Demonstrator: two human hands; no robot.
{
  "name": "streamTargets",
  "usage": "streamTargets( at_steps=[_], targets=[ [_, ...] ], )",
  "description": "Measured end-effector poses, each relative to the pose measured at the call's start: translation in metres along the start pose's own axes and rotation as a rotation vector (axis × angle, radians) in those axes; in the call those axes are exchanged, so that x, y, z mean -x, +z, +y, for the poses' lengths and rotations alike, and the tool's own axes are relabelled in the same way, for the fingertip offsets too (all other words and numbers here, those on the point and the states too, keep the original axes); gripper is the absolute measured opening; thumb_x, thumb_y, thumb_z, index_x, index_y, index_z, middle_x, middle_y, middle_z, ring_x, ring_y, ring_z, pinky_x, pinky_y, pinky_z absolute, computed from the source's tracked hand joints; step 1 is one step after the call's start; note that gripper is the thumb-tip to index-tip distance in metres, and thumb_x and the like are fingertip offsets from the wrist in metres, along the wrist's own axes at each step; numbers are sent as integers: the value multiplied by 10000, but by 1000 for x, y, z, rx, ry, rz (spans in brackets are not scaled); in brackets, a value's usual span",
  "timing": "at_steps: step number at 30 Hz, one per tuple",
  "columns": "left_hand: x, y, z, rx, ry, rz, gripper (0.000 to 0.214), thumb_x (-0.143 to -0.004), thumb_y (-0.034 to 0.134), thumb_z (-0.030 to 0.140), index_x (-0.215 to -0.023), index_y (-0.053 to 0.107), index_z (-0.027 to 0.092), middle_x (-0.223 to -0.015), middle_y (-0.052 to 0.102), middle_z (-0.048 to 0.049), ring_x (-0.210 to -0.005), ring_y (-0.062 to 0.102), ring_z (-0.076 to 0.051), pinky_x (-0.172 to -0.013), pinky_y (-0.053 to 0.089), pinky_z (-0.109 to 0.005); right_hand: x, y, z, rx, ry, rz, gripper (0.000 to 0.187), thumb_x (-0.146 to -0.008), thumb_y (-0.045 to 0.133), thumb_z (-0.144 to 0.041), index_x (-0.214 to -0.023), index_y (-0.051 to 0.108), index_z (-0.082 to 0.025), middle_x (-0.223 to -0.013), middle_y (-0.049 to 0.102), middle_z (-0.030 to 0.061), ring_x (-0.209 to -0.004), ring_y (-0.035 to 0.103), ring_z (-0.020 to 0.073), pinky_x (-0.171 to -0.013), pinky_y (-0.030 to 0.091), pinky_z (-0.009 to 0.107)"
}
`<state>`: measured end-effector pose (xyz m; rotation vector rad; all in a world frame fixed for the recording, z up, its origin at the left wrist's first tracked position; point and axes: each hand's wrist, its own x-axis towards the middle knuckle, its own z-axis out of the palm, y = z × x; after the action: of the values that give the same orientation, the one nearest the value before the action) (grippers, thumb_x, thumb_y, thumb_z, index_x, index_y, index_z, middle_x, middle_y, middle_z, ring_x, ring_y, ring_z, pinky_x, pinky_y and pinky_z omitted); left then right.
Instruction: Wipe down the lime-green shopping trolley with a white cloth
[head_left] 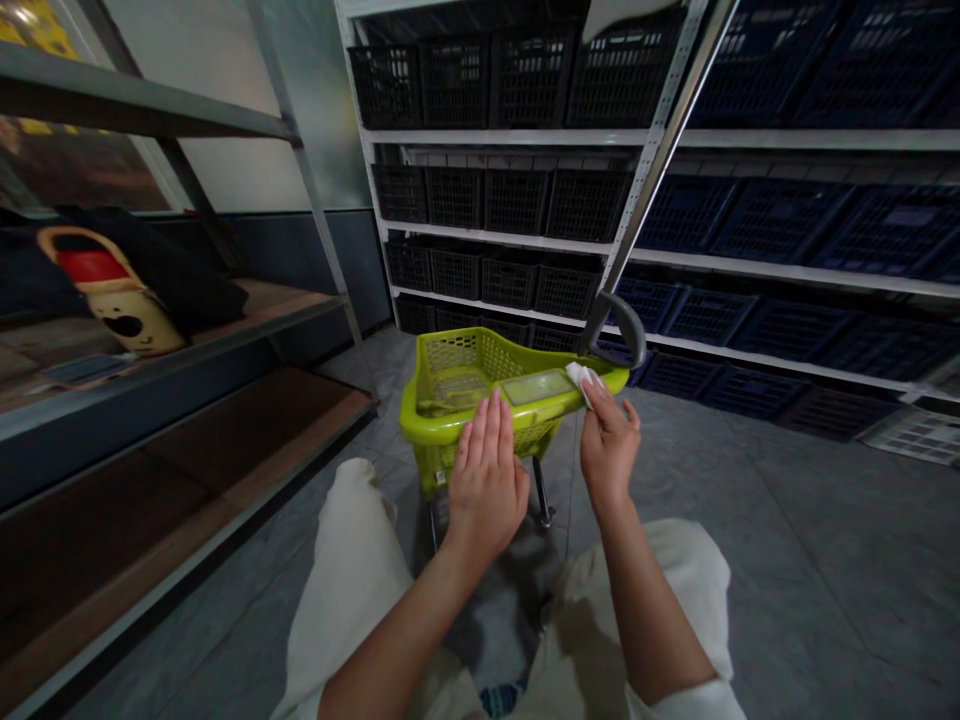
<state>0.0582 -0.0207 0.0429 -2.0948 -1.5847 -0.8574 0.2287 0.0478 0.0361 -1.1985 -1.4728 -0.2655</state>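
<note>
A small lime-green shopping cart point(431, 430) with a perforated basket stands on the floor in front of my knees. Its grey loop handle point(636, 335) rises at the right end. My left hand point(486, 470) lies flat with straight fingers against the near rim of the basket. Between the fingers of my right hand point(609, 440) is a crumpled white tissue point(579, 374), pressed on the rim close to the handle. A clear rectangular panel point(536, 387) is set into the rim between my two hands.
White shelving point(517, 137) with black crates point(517, 200) and dark blue crates point(780, 220) stands behind the cart. To the left is a metal rack point(330, 308) holding a red-and-yellow bottle point(139, 315) and a phone-like flat object point(90, 370). Grey tiles point(795, 520) cover the floor.
</note>
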Motion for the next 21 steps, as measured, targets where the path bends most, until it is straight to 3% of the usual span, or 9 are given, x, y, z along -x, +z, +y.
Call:
streamTargets(
  at_steps=[2,6,9,13,15,18,21],
  targets=[
    [1,2,0,-7,4,7,728,-908,449,203,-1570,210,18,-1660,225,-142,-1544,210,-258,-1257,177,-420,9,2,-19,13,-57,-51,512,-927,383,-97,-1345,613,-282,-1396,629,87,-1338,564,234,-1134,322,518],
    [2,4,-4,-39,17,28,692,-930,410,188,-1575,210,38,-1655,251,-132,-1545,209,-246,-1251,192,-421,29,1,-61,-40,-293,-271,560,-939,393,-103,-1471,480,-253,-1485,547,77,-1442,437,188,-1206,246,457],
    [2,2,-7,-37,29,14,694,-925,414,191,-1572,219,33,-1656,245,-131,-1544,213,-247,-1251,190,-419,30,0,-52,-34,-329,-285,580,-940,400,-93,-1490,452,-271,-1490,544,68,-1437,443,191,-1228,192,482],
    [1,0,-6,-17,34,4,715,-906,431,187,-1570,220,22,-1658,237,-125,-1539,230,-240,-1255,180,-401,20,6,-6,8,-186,-77,568,-944,403,-98,-1454,502,-327,-1447,588,58,-1381,518,217,-1201,244,530],
    [1,0,-4,-17,25,1,720,-907,440,199,-1570,220,24,-1661,228,-123,-1540,228,-245,-1256,178,-408,19,10,3,2,-90,25,567,-946,393,-106,-1447,510,-344,-1442,591,57,-1370,530,222,-1168,312,526],
    [0,2,-3,-27,16,1,724,-914,442,214,-1573,209,22,-1664,211,-127,-1545,211,-251,-1257,176,-415,26,13,-14,-1,-78,13,586,-950,377,-100,-1475,477,-342,-1454,580,58,-1398,496,207,-1156,344,492],
    [1,2,-4,-48,28,7,720,-923,428,207,-1578,188,28,-1660,220,-135,-1545,207,-254,-1248,204,-425,36,9,-43,-19,-262,-179,607,-947,393,-96,-1517,418,-303,-1479,556,63,-1440,437,191,-1197,291,464]
  ],
)
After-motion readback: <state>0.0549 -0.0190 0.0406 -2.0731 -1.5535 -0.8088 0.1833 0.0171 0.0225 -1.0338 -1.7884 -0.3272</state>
